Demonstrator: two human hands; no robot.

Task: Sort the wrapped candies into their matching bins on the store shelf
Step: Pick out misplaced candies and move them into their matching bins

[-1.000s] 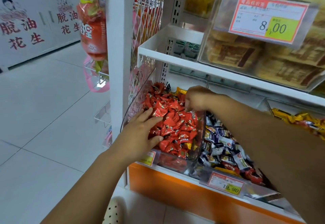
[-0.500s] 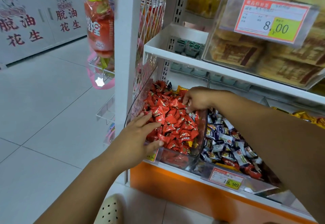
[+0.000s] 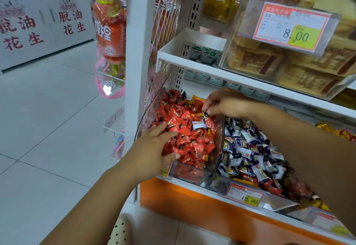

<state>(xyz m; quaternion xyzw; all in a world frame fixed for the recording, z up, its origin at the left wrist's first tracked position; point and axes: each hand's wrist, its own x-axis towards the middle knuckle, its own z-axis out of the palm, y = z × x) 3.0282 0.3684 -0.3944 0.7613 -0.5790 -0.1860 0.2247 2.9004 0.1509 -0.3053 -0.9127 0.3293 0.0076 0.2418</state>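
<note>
A clear bin (image 3: 218, 160) at the shelf's left end is heaped with red wrapped candies (image 3: 189, 138). A white and blue candy (image 3: 198, 124) lies on top of the red heap. My right hand (image 3: 225, 103) hovers over the back of this bin and pinches a small dark blue candy (image 3: 205, 114). Spread flat on the front left of the red heap is my left hand (image 3: 154, 148), fingers straight. The neighbouring bin to the right holds blue and white candies (image 3: 250, 152) with a few red ones at its front.
A white shelf (image 3: 212, 69) hangs close above the bins, carrying a clear box of packaged cakes (image 3: 285, 65) with an 8.00 price tag. A price tag reading 19.90 (image 3: 244, 196) sits on the lower bin front. Snack bags (image 3: 109, 33) hang on the left post. Tiled floor lies to the left.
My right hand has lifted slightly from the heap with a dark blue candy in its fingertips, uncovering a white and blue candy. My left hand stays flat on the red candies.
</note>
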